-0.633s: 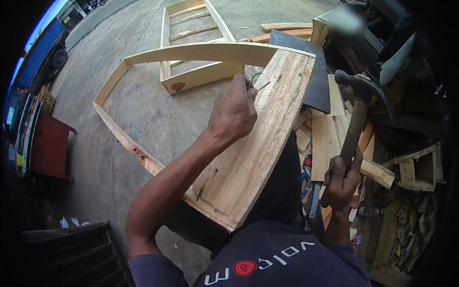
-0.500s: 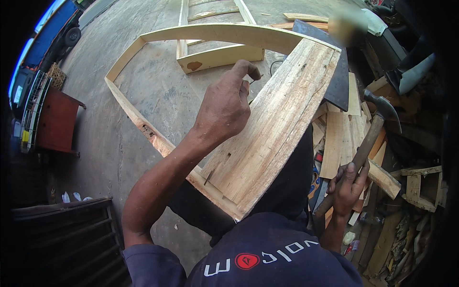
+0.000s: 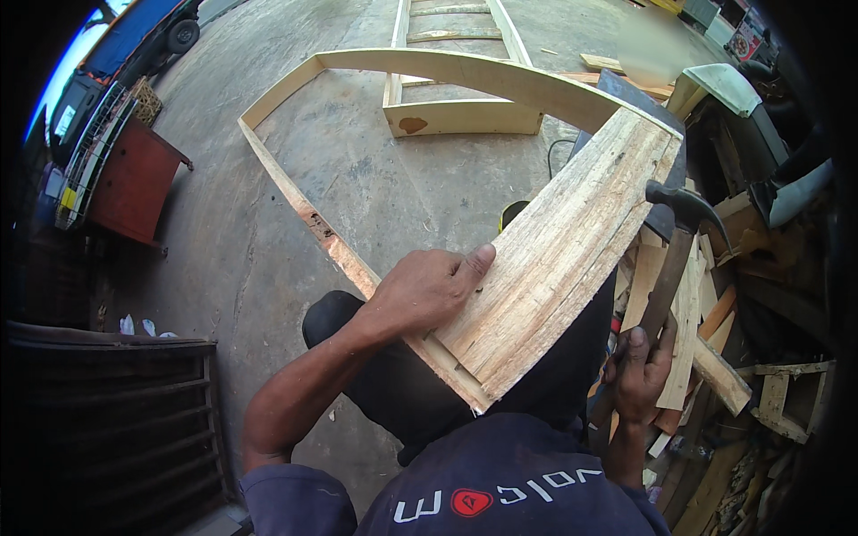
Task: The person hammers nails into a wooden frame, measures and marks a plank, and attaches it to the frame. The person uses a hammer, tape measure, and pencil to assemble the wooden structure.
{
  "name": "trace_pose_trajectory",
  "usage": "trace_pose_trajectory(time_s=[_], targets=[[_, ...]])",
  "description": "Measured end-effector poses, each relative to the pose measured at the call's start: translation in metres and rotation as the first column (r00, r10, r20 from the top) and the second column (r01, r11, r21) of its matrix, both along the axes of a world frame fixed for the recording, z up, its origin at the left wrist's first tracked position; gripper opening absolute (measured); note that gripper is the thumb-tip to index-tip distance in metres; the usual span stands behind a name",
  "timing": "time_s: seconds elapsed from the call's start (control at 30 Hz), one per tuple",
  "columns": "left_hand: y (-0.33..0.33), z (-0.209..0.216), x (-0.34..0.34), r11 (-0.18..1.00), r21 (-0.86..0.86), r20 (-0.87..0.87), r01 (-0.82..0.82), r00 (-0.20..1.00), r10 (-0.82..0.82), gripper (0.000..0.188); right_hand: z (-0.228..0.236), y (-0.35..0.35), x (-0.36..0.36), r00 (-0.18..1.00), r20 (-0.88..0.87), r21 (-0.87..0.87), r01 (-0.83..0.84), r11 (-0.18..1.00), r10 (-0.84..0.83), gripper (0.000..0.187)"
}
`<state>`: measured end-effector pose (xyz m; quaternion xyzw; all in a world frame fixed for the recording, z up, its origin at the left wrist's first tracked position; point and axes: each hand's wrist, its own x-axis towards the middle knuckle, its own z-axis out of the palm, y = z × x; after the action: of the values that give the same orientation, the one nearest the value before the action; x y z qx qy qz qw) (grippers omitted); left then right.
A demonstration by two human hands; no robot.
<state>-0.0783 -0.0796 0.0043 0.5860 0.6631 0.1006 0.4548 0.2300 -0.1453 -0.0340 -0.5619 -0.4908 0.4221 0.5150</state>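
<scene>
A wooden frame of thin pale strips, with a wide rough board (image 3: 572, 241) across its right side, rests over my dark-trousered legs. My left hand (image 3: 427, 290) grips the frame where the board meets the long side strip (image 3: 308, 214). Its thumb lies on the board's left edge, and the other fingers are mostly hidden on the far side. To the right of the board, my right hand (image 3: 642, 371) is wrapped around the wooden handle of a claw hammer (image 3: 672, 281). The hammer is upright, its metal head beside the board's edge and apart from my left hand.
Another slatted wooden frame (image 3: 463, 118) lies on the concrete floor (image 3: 295, 295) ahead. Offcuts and planks (image 3: 684, 330) are heaped at my right. A red metal cabinet (image 3: 134, 192) stands at the left, with a dark slatted panel (image 3: 112, 411) nearer and a blue truck (image 3: 134, 40) behind.
My left hand has come down from above the board, where its fingers were curled, and now grips the frame. The hammer remains in my right hand. The whole view has shifted slightly.
</scene>
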Motion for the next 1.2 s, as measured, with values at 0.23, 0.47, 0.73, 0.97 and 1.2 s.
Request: trace_pose_trajectory(time_s=[0.23,0.47,0.73,0.97,1.2], targets=[[0.005,-0.002,-0.001,0.997,-0.068,0.001,0.029,1.0,-0.029,0.087,0.005,-0.008,-0.006,0.95,0.237,0.037,-0.217,0.975,0.202,0.054],[0.007,0.006,-0.001,0.993,-0.061,-0.056,0.106,0.992,-0.109,0.087,0.002,-0.002,0.0,0.883,0.426,-0.017,-0.21,0.978,0.197,0.052],[0.0,0.005,-0.001,0.993,-0.116,0.017,0.007,1.0,-0.005,0.084,-0.019,0.014,-0.028,0.973,0.119,-0.014,-0.198,0.98,0.198,0.051],[-0.001,0.006,0.0,1.0,0.002,0.024,-0.023,0.999,0.023,0.085,-0.027,0.034,-0.04,0.976,-0.091,0.061,-0.192,0.98,0.197,0.058],[0.034,0.012,0.006,0.994,-0.032,0.157,-0.103,0.982,0.107,0.088,-0.005,0.078,-0.029,0.97,-0.135,0.004,-0.204,0.979,0.203,0.054]])
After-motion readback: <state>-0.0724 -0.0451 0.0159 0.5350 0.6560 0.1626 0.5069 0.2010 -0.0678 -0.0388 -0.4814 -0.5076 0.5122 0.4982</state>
